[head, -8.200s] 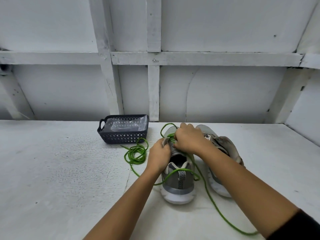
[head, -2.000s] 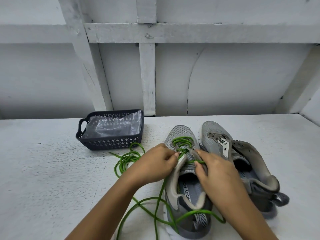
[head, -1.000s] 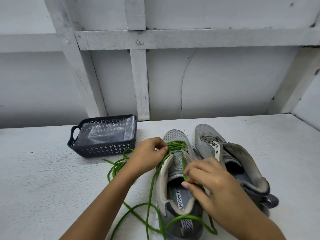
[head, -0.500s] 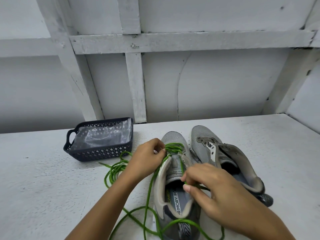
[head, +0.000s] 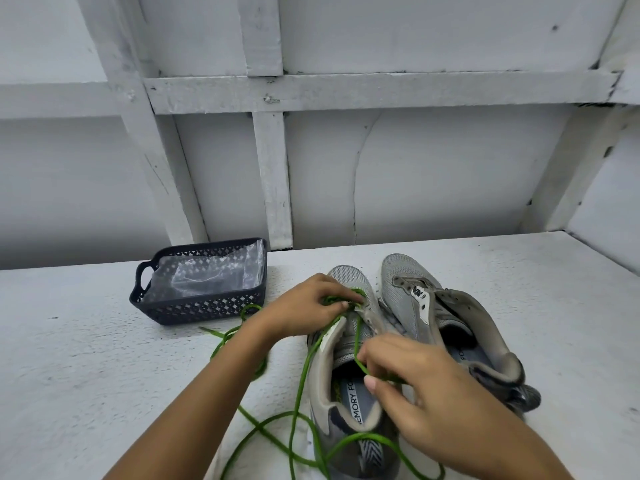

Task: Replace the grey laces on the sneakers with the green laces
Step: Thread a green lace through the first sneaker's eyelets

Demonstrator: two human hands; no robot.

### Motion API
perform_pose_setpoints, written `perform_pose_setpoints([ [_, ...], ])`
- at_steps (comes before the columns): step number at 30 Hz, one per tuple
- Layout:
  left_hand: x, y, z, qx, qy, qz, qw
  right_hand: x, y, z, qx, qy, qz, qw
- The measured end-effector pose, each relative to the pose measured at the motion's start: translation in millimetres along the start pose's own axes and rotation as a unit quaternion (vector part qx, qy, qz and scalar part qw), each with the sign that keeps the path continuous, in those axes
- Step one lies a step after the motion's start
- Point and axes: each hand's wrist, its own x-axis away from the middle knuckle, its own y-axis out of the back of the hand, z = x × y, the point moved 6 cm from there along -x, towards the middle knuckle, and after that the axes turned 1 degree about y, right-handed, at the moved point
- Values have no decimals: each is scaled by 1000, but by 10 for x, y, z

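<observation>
The left hand [head: 304, 308] and right hand [head: 427, 393] each pinch the green lace [head: 300, 379], threaded through only the toe eyelets of the tabletop's near-edge sneaker [head: 325, 382]; the second sneaker [head: 412, 299] is unlaced.

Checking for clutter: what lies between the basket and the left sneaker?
Head view: loose loops of green lace, with the left hand over them.

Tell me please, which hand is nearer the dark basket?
Left. The left hand is at the toe of the sneaker, right of the basket; the right hand pinches the lace farther off.
</observation>
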Motion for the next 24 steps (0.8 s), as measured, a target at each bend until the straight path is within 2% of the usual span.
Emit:
perform_pose_setpoints([
  [4,33,0,42,2,18,-29,999,23,-11,-6,-1,0,-3,1000],
  [8,259,88,67,62,46,-141,987,52,-6,-34,-17,-14,-30,999],
  [14,615,-63,-29,49,40,-89,994,64,-25,-66,-18,-27,-59,998],
  [18,698,-82,-79,73,16,-118,990,75,-40,-59,-11,-32,-69,997],
  [24,803,1,-230,31,-7,-148,989,79,-57,-67,-12,-40,-60,997],
])
